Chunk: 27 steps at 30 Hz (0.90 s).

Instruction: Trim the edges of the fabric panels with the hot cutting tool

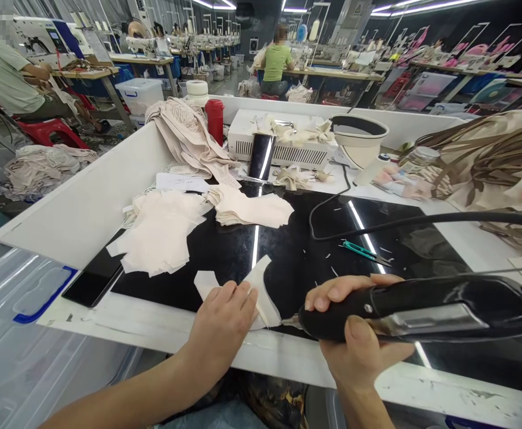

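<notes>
Left hand (pixel 225 322) is lying flat, fingers spread, pinning a pale fabric piece (pixel 261 286) on the black tabletop (pixel 288 250), keeping it from sliding. Right hand (pixel 354 333) is wrapping closed around a black corded cutting tool (pixel 422 307), its tip touching the fabric's edge just beside the left fingertips. Fabric stacks (pixel 162 232) are sitting beyond the left hand; the glossy stretch ahead of the right hand is leaving room, teal snips (pixel 363 252) lying there.

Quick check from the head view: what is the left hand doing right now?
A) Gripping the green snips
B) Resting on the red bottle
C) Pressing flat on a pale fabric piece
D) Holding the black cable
C: the left hand lies flat on the pale fabric piece on the black work surface, while the right hand grips the black handheld tool.
</notes>
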Each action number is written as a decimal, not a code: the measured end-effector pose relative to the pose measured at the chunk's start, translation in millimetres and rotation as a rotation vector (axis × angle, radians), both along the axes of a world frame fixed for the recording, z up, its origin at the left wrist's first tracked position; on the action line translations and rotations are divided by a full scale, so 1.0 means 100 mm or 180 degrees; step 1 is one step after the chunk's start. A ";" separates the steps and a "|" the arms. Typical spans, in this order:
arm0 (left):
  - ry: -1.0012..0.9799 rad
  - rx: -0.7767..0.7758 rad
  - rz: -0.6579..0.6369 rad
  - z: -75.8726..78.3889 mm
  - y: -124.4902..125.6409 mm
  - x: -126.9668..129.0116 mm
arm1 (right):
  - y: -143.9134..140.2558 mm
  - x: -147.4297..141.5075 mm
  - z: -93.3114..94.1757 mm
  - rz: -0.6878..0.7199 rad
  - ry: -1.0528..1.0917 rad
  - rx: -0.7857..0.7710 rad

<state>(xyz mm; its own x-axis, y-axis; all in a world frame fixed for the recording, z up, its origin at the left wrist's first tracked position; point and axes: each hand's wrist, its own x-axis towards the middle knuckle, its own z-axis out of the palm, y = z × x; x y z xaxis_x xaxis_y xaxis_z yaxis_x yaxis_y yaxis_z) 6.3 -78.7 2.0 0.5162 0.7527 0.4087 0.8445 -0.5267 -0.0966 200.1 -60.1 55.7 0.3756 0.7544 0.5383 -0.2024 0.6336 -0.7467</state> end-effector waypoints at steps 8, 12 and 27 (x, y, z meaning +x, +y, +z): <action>-0.0471 -0.0042 -0.1202 0.16 0.00 0.04 | 0.01 -0.01 0.01 -0.0015 -0.0012 -0.0048; -0.0442 -0.0225 -0.1893 0.09 0.07 0.08 | 0.01 -0.01 0.00 -0.0027 -0.0032 -0.0062; -0.0420 -0.0386 -0.1819 -0.09 0.22 -0.15 | 0.01 -0.01 0.03 0.0010 -0.0010 -0.0017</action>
<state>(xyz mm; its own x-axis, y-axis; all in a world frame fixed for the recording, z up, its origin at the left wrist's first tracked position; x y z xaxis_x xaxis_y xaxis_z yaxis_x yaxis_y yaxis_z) -8.2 -56.2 -7.0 0.8037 0.4161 0.4254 0.4249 -0.9018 0.0792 198.8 -59.0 58.8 0.3716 0.7584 0.5354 -0.2018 0.6289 -0.7508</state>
